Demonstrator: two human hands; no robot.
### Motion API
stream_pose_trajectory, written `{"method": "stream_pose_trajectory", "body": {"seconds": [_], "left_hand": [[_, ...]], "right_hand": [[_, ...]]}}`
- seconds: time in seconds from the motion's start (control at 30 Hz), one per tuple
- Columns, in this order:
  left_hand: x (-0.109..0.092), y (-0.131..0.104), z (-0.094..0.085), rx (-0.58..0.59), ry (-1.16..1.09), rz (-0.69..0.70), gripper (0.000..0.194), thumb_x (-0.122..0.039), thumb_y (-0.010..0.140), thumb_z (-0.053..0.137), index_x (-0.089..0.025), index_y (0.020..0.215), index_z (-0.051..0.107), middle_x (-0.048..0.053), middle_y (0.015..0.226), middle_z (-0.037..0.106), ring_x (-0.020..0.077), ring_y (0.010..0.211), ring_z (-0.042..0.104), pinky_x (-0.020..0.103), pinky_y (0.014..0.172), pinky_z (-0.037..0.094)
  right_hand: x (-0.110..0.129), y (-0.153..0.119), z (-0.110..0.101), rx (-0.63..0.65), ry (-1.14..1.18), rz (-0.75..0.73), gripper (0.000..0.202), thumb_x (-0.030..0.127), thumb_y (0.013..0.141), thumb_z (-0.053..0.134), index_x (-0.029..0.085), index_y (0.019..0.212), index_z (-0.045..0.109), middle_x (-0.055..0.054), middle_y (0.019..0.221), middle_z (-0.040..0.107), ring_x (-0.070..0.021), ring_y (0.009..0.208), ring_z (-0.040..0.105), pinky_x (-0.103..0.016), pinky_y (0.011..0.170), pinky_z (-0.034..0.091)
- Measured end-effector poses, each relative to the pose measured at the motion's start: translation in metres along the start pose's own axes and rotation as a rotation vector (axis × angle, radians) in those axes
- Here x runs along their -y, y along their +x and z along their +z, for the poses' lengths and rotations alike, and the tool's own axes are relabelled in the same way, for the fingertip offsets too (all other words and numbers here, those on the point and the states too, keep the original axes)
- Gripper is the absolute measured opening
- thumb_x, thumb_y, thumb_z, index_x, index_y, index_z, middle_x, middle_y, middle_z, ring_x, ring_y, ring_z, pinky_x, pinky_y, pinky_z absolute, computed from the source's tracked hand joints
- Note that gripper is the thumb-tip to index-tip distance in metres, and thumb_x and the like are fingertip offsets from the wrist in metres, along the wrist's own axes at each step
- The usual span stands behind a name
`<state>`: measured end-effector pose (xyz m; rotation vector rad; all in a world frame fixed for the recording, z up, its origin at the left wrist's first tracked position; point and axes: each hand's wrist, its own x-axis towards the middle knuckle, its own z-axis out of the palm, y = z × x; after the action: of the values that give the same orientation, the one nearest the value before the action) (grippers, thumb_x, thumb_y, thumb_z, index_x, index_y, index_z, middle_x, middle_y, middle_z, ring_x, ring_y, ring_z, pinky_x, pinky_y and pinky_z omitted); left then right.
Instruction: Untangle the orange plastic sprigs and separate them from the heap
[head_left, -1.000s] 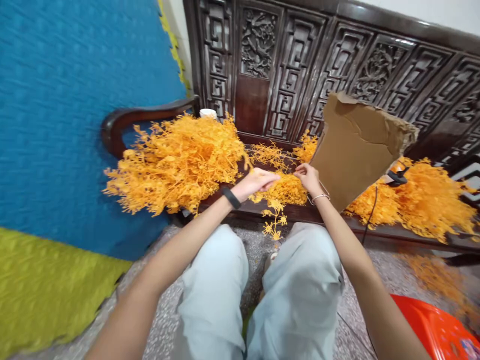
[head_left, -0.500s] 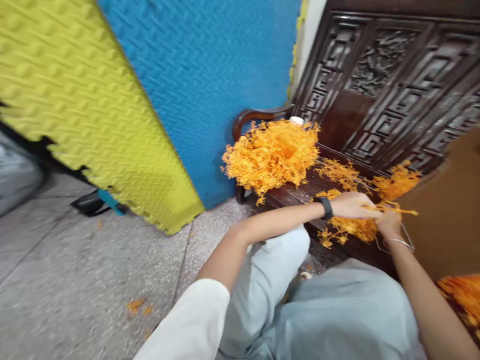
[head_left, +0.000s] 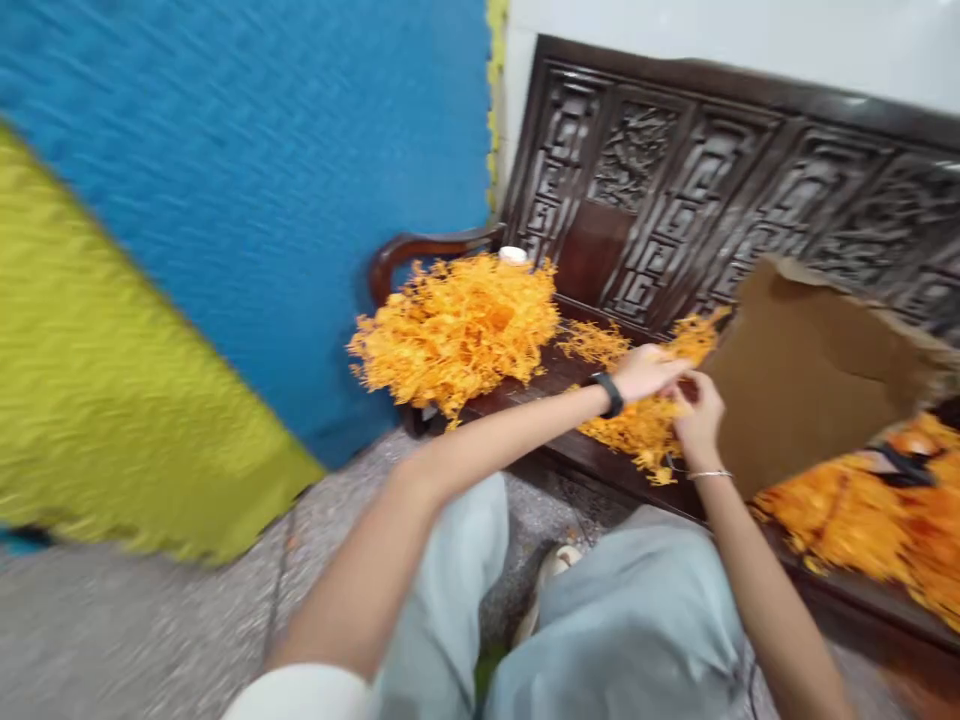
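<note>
My left hand [head_left: 649,372], with a black band on its wrist, reaches over the bench with its fingers pinched together. Its fingertips meet those of my right hand [head_left: 699,412], which is curled closed and wears a thin bracelet. Between them they grip a thin orange sprig [head_left: 677,400], mostly covered by the fingers and blurred. Loose orange sprigs [head_left: 630,432] lie on the seat just below and around both hands. Farther left a large bushy heap of orange sprigs [head_left: 457,325] rests against the bench's arm.
The dark carved wooden bench [head_left: 600,250] runs along the wall. A brown cardboard sheet [head_left: 810,370] stands close right of my hands, with another orange heap [head_left: 847,515] beyond it. A white round object [head_left: 513,255] sits behind the left heap. Blue [head_left: 247,180] and yellow [head_left: 112,400] foam mats stand at left.
The view has swung right, showing more bench and cardboard. My hands remain together; the orange stem that stuck out rightward from them no longer shows there, and my right hand's fingers have turned upward.
</note>
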<state>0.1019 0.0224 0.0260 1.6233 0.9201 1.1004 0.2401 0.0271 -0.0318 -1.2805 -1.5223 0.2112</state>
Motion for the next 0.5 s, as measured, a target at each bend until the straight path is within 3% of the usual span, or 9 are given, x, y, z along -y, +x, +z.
{"method": "stream_pose_trajectory", "body": {"seconds": [0.1,0.17,0.23,0.37,0.5], "left_hand": [[0.016,-0.016,-0.012,0.081,-0.053,-0.044,0.044,-0.018,0.079,0.053,-0.017,0.036,0.044,-0.001,0.037,0.045,0.0062,0.04,0.041,0.027,0.05,0.035],[0.022,-0.022,-0.02,0.095,-0.087,-0.083,0.041,-0.023,0.08,0.052,-0.017,0.04,0.045,-0.001,0.039,0.044,0.0058,0.038,0.037,0.026,0.044,0.028],[0.023,-0.026,-0.028,0.121,-0.125,-0.105,0.034,-0.024,0.077,0.054,-0.016,0.045,0.048,-0.001,0.044,0.048,0.0067,0.041,0.04,0.024,0.044,0.029],[0.016,-0.031,-0.044,0.144,-0.168,-0.128,0.024,-0.026,0.071,0.06,-0.015,0.052,0.051,-0.001,0.05,0.049,0.0088,0.046,0.042,0.023,0.046,0.032],[0.014,-0.038,-0.059,0.06,-0.098,0.008,0.022,-0.031,0.068,0.067,-0.016,0.063,0.051,-0.004,0.058,0.047,0.0092,0.055,0.042,0.023,0.054,0.034]], "right_hand": [[0.007,0.0,0.0,-0.035,0.073,-0.006,0.013,0.03,0.079,0.05,0.021,0.086,0.055,-0.01,0.087,0.064,-0.0211,0.076,0.062,-0.04,0.074,0.049],[0.016,-0.001,-0.001,-0.053,0.347,-0.005,0.011,0.03,0.08,0.056,0.021,0.086,0.057,-0.008,0.086,0.062,-0.02,0.074,0.06,-0.041,0.074,0.048],[0.028,-0.004,0.0,0.037,0.44,0.018,0.017,0.035,0.08,0.058,0.021,0.09,0.058,-0.004,0.082,0.061,-0.0169,0.071,0.059,-0.037,0.073,0.047],[0.049,-0.014,0.005,0.288,0.406,0.068,0.031,0.05,0.081,0.054,0.019,0.084,0.058,-0.001,0.079,0.061,-0.0125,0.071,0.059,-0.027,0.066,0.048],[0.056,-0.022,0.006,0.478,0.392,0.12,0.032,0.049,0.074,0.063,0.018,0.075,0.057,0.002,0.066,0.055,-0.0097,0.057,0.053,-0.023,0.056,0.044]]}}
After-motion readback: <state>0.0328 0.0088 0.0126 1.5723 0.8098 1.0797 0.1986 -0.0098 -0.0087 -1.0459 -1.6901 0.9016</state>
